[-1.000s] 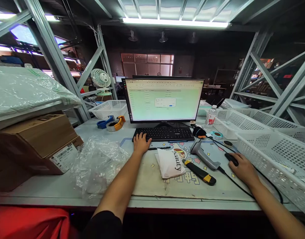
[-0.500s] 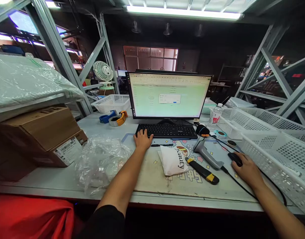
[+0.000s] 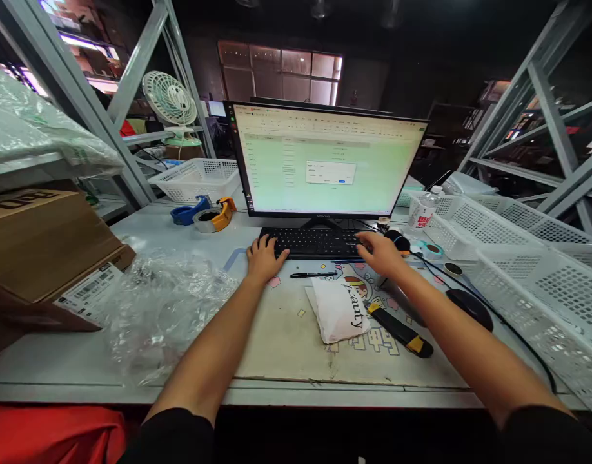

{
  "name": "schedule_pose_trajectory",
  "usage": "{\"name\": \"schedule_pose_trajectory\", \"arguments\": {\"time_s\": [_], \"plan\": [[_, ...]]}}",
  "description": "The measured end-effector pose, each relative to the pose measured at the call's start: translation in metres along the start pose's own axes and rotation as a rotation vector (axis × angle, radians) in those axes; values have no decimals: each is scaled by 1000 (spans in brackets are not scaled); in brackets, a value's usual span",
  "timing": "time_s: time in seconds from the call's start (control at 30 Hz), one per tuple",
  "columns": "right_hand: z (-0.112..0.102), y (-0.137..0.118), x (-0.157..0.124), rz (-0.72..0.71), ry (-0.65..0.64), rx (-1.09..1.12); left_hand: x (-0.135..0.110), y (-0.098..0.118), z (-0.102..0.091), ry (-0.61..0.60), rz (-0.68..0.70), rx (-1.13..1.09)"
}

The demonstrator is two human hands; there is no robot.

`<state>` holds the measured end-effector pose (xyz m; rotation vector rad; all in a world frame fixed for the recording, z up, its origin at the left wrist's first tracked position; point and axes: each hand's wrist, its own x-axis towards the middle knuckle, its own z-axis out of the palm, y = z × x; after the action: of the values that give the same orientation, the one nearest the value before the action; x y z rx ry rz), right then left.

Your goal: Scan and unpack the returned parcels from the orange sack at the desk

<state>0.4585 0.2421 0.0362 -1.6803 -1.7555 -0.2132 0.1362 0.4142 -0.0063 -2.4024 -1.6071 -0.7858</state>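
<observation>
My left hand (image 3: 264,259) rests on the left end of the black keyboard (image 3: 315,242), fingers spread over the keys. At the keyboard's right end is my right hand (image 3: 379,250), its fingers bent over the keys and holding nothing. Behind the keyboard stands a monitor (image 3: 320,167) showing a table with a small dialog box. The black mouse (image 3: 470,308) lies apart from my right hand. In front of the keyboard lie a black pen (image 3: 313,275), a white packet (image 3: 342,314) printed "Beauty" and a black-and-yellow utility knife (image 3: 400,332). My right forearm mostly hides the barcode scanner.
Crumpled clear plastic (image 3: 165,303) and a cardboard box (image 3: 49,251) sit on the left. Tape dispensers (image 3: 213,218) lie near a white basket (image 3: 199,182). More white baskets (image 3: 557,283) line the right side, with a bottle (image 3: 425,209) by them.
My right hand has left the mouse and moved left onto the keyboard's right end. My left hand remains at the keyboard's left end. The camera view has tilted down.
</observation>
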Motion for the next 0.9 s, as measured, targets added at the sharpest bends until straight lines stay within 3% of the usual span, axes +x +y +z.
{"name": "schedule_pose_trajectory", "arguments": {"time_s": [0.13, 0.2, 0.3, 0.47, 0.63, 0.9], "plan": [[79, -31, 61, 4, -132, -6, -3, -2, 2, -55, -32, -56], [107, -39, 71, -8, -148, -3, -4, -2, 2, -78, -41, -80], [131, -47, 71, -38, -158, 13, -3, -2, 2, -86, -40, -99], [143, -52, 61, -49, -157, -15, -3, -4, 3, -116, -27, -119], [145, -52, 61, -62, -256, -62, -4, -3, 3, -100, -37, -120], [153, -51, 67, 9, -236, -42, -5, -2, 0, -107, -40, -108]]}}
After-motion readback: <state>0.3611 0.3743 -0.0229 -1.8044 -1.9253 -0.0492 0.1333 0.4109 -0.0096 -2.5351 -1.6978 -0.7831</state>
